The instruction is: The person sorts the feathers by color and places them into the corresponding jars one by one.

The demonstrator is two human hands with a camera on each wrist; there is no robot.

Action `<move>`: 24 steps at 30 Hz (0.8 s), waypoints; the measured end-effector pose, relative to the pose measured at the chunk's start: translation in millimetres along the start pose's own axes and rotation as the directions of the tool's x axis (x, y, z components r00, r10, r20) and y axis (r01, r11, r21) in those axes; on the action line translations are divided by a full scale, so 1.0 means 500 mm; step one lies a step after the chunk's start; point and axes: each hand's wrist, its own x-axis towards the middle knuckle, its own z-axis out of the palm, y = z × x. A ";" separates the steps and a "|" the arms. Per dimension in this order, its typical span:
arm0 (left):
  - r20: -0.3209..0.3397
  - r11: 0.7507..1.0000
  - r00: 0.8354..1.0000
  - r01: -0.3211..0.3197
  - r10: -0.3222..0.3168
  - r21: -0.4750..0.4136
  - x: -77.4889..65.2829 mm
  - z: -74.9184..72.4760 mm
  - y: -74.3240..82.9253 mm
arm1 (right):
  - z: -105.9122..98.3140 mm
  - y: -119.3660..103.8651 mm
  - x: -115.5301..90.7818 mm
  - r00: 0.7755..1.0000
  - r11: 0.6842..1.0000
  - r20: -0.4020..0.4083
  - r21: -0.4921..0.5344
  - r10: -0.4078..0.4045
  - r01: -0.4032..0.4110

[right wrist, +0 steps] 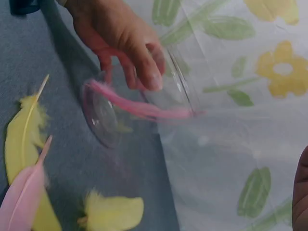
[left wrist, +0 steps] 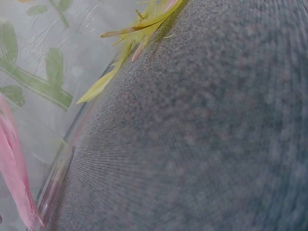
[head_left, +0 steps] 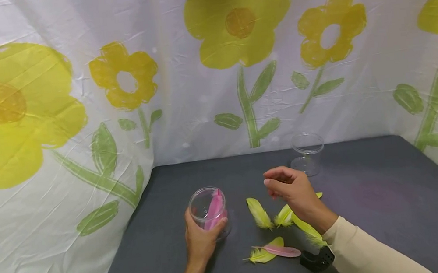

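Pink feather (left wrist: pixel 15 166): in clear cup (left wrist: pixel 54 178), left
Yellow feathers (left wrist: pixel 137 30): on table (left wrist: pixel 202 125), right of cup
Cloth (left wrist: pixel 94 41): far, green-leaved

Head view was softly lit, wrist views looked dimmer, counter (left wrist: pixel 202 134) was grainily blurred in the left one, creased backdrop (head_left: pixel 188 108) shone faintly.

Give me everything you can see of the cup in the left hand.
The cup is clear and colourless, apparently plastic, with a round, open rim, see-through walls and a round base. At least one pink feather stands inside, slanting up to about the rim. The left hand grips its side, thumb on the near wall; the right hand is apart from it. Whether its base touches the dark table is unclear.
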 end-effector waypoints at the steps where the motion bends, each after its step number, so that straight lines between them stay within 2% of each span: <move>1: 0.006 1.000 1.000 0.003 -0.003 0.001 0.000 0.000 0.000 | -0.006 -0.003 -0.007 1.000 1.000 -0.004 0.002 -0.005 0.005; 6: 0.020 1.000 1.000 0.006 -0.007 0.013 -0.001 0.000 0.000 | -0.037 -0.007 -0.046 0.999 1.000 -0.041 0.000 -0.008 0.008; 13: 0.016 1.000 1.000 0.017 -0.017 0.015 0.002 -0.005 0.002 | -0.066 0.009 -0.097 0.996 0.999 -0.081 0.018 0.038 -0.037; 20: 0.030 0.999 0.999 0.043 -0.044 0.029 -0.003 -0.005 0.002 | -0.078 0.045 -0.146 0.983 0.992 -0.157 -0.073 0.093 -0.106; 24: 0.039 0.999 0.999 0.032 -0.033 0.021 -0.002 -0.003 0.004 | -0.082 0.072 -0.173 0.967 0.977 -0.202 -0.117 0.154 -0.180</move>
